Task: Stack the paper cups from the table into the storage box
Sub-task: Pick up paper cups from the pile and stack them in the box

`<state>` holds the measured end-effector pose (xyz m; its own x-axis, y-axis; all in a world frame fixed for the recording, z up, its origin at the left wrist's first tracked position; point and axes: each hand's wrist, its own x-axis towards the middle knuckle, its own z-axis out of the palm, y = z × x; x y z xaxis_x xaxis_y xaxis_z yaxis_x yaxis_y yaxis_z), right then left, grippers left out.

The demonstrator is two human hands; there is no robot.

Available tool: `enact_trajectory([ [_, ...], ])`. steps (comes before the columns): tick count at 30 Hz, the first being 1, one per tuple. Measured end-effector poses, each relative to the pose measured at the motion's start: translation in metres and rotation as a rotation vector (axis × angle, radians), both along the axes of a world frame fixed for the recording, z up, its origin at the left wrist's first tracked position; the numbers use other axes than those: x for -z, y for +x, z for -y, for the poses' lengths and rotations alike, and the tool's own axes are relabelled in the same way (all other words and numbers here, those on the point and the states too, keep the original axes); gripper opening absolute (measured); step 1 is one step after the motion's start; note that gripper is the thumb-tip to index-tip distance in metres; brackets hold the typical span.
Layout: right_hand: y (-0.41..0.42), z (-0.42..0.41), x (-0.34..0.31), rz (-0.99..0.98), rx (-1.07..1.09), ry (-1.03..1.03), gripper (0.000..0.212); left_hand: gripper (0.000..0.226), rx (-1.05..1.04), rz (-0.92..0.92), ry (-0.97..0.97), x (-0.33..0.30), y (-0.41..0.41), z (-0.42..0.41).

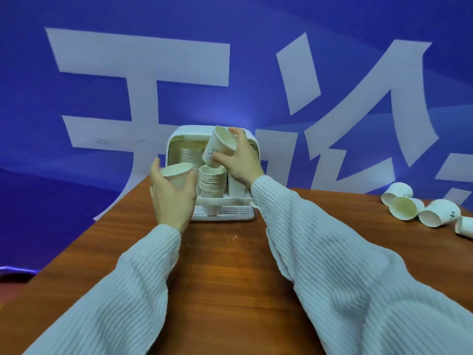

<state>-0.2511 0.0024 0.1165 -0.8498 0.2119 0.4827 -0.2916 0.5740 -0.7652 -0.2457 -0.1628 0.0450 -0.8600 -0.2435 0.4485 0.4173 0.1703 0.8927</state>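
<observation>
Paper cups, white and tapered, lie tipped in a loose cluster [419, 208] at the right edge of the glossy brown wood-grain table [230, 265], while the white rounded plastic storage box [176, 135] at its far edge holds ribbed nested stacks [212, 181]. Ribbed white knit sleeves partly hide the box. Left hand [172, 196] grips an upright cup [176, 174]; right hand [242, 160] pinches a tilted cup [218, 146] above the stacks.
</observation>
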Motion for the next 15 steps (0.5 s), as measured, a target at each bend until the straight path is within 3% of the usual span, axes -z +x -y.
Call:
enact_trajectory([
  [7,-0.031,0.005,0.007,0.35,-0.015,0.446,0.08,0.09,-0.018,0.012,0.001,0.015,-0.011,0.021],
  [10,-0.033,0.006,0.016,0.474,-0.078,0.516,0.09,0.089,-0.002,0.014,-0.002,0.016,-0.016,0.022],
  [15,-0.031,0.002,0.03,0.49,-0.152,0.456,0.104,0.087,0.033,-0.01,-0.029,0.005,-0.024,0.016],
])
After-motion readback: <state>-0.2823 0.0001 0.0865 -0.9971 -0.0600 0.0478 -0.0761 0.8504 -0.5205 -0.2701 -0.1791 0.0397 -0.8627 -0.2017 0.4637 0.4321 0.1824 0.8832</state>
